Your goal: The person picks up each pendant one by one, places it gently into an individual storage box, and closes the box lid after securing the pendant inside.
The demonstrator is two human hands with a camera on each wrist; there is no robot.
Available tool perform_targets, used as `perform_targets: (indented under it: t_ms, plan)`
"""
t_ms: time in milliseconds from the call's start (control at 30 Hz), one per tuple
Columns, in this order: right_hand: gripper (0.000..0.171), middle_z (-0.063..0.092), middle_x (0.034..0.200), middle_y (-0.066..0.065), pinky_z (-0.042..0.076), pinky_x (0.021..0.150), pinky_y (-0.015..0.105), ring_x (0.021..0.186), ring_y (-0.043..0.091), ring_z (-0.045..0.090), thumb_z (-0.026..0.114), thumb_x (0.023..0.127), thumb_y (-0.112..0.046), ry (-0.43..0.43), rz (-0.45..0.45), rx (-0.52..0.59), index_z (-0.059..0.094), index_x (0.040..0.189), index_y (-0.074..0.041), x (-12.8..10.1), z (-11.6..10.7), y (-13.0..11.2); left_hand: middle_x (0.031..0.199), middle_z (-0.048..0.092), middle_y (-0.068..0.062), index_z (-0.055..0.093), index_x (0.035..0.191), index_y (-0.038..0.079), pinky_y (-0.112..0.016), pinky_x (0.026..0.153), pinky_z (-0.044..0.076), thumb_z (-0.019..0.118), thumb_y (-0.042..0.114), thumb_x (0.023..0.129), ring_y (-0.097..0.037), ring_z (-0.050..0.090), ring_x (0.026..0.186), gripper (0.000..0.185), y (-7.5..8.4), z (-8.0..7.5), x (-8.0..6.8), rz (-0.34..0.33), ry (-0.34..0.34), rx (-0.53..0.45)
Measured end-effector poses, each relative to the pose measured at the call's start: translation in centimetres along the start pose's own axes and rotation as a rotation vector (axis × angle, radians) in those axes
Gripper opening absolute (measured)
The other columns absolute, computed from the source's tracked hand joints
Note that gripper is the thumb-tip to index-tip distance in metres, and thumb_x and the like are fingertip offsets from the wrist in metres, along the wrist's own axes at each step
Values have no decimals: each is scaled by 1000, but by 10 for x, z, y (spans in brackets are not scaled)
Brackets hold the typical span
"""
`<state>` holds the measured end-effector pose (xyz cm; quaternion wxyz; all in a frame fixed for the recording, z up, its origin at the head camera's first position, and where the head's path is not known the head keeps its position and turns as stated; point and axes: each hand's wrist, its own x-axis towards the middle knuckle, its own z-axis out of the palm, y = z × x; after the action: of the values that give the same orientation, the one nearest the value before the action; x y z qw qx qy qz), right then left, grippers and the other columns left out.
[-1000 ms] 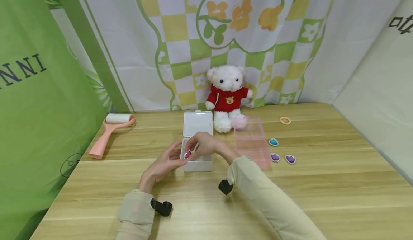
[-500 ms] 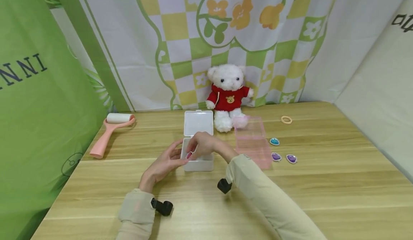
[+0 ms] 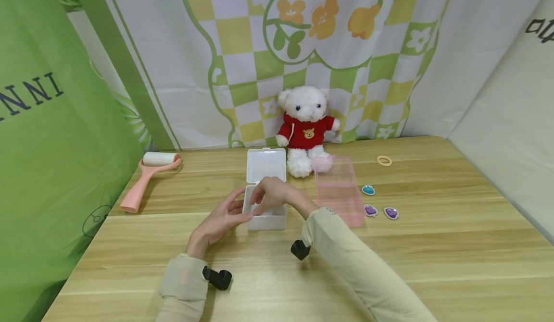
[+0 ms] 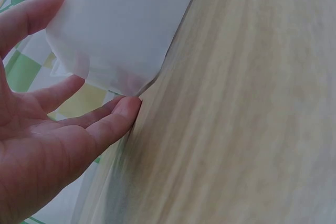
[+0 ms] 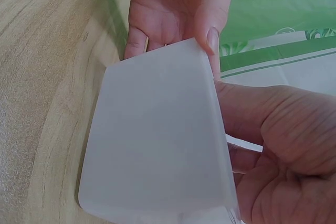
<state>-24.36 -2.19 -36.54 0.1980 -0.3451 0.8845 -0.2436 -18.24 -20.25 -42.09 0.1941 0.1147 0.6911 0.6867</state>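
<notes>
White box (image 3: 265, 217) sits between my hands: left hand (image 3: 218, 222) spread against its side, right hand (image 3: 270, 195) curled over its rim, grip unclear.

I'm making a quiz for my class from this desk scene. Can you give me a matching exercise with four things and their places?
Things:
1. lint roller
2. hair tie
3. white box
4. teddy bear

Places:
A. between the two hands
B. far left of the table, by the green cloth
C. against the back curtain, centre
D. far right, beyond the gems

Pairs: 1-B, 2-D, 3-A, 4-C
</notes>
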Motion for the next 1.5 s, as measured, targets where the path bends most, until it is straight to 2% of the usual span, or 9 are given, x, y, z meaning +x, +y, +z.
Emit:
perform_targets:
  t_ms: [233, 433, 567, 700, 800, 900, 1133, 1333, 1500]
  plan:
    - [25, 65, 80, -1, 42, 66, 20, 74, 8, 53, 79, 68, -19, 38, -2, 44, 71, 89, -8, -4, -1, 4, 138, 29, -23, 19, 142, 19, -38, 95, 39, 65, 13, 82, -35, 32, 125, 76, 0, 3, 1, -8, 3, 5]
    - [23, 65, 80, 0, 46, 67, 20, 80, 14, 58, 76, 71, -15, 159, -84, 188, 69, 91, -7, -13, -11, 3, 138, 30, -22, 19, 142, 19, -38, 94, 39, 66, 14, 82, -33, 33, 125, 76, -1, 1, 1, -16, 20, 24]
    - [24, 64, 79, -1, 49, 70, 21, 82, 18, 60, 75, 73, -18, 250, -111, 290, 68, 93, -7, -30, -28, 1, 137, 32, -21, 22, 141, 20, -38, 94, 39, 66, 13, 82, -32, 35, 123, 74, -3, 0, -1, -15, 32, 24]
    - [22, 63, 84, 3, 50, 70, 27, 80, 21, 61, 73, 75, -17, 323, -96, 427, 67, 95, -8, -59, -49, 10, 136, 32, -23, 21, 141, 17, -37, 94, 39, 65, 10, 82, -32, 36, 122, 74, -5, 1, -1, -3, 24, 17]
    - [24, 62, 88, 6, 49, 70, 31, 80, 22, 62, 72, 77, -18, 384, -58, 498, 65, 97, -7, -84, -61, 26, 136, 32, -23, 20, 142, 17, -37, 94, 38, 64, 10, 83, -32, 37, 122, 74, -5, 1, 0, 0, 18, 28]
    - [29, 62, 92, 8, 49, 73, 31, 83, 22, 61, 71, 78, -21, 449, -8, 520, 63, 101, -5, -107, -65, 47, 136, 32, -22, 19, 142, 17, -38, 95, 37, 63, 12, 83, -32, 36, 122, 74, -5, 0, 1, 2, 12, 44]
    - [35, 60, 104, 15, 49, 74, 29, 91, 25, 58, 69, 80, -19, 575, 77, 524, 59, 107, 2, -152, -57, 103, 137, 31, -23, 18, 142, 16, -38, 96, 37, 63, 12, 84, -33, 34, 124, 75, -4, -2, -1, 0, 8, 38]
    - [44, 54, 114, 22, 49, 75, 28, 89, 13, 57, 66, 82, -24, 593, 215, 533, 53, 113, 5, -186, -45, 152, 137, 32, -22, 18, 142, 16, -35, 95, 38, 64, 13, 83, -33, 34, 124, 75, -5, -1, 0, 0, 15, 42]
    - [50, 53, 112, 21, 48, 77, 26, 88, 9, 56, 63, 85, -24, 580, 246, 572, 48, 119, 8, -208, -39, 185, 137, 31, -22, 18, 142, 17, -37, 96, 37, 64, 14, 83, -34, 33, 125, 75, -4, 0, 0, -1, 16, 57]
